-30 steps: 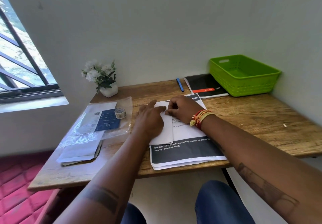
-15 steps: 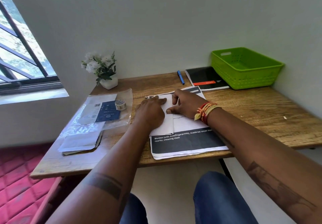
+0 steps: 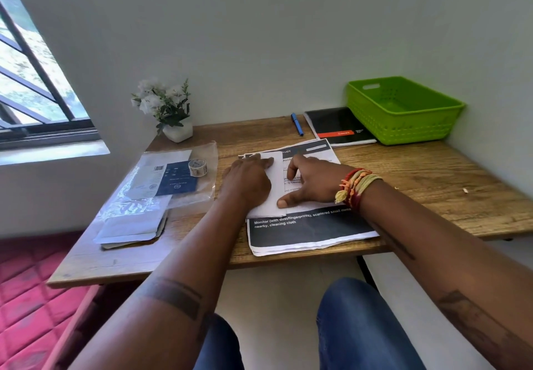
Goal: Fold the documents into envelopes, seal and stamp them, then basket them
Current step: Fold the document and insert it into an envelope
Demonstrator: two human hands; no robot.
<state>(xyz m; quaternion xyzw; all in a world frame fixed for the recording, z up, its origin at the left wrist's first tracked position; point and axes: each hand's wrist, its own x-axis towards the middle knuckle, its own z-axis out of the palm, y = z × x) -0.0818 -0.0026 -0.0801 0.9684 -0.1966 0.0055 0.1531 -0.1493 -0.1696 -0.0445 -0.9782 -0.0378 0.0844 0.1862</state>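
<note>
A folded white document (image 3: 276, 185) lies on top of a stack of printed sheets (image 3: 305, 231) at the desk's front middle. My left hand (image 3: 248, 181) lies flat on the fold's left part, fingers stretched forward. My right hand (image 3: 313, 181) presses on the sheet just right of the folded edge, fingers spread and thumb at the fold's lower edge. White envelopes (image 3: 131, 225) lie at the front left, partly under a clear plastic sleeve (image 3: 184, 179). A roll of tape (image 3: 198, 167) rests on that sleeve. The green basket (image 3: 401, 110) stands at the back right.
A black notebook (image 3: 339, 127) and a blue pen (image 3: 297, 124) lie at the back beside the basket. A white pot of flowers (image 3: 171, 110) stands at the back left corner. The wooden desk (image 3: 432, 185) meets the wall behind and on the right.
My right hand has slid down and to the right along the sheet, with its fingers spreading. My left hand stays pressed on the fold. The camera has tilted slightly.
</note>
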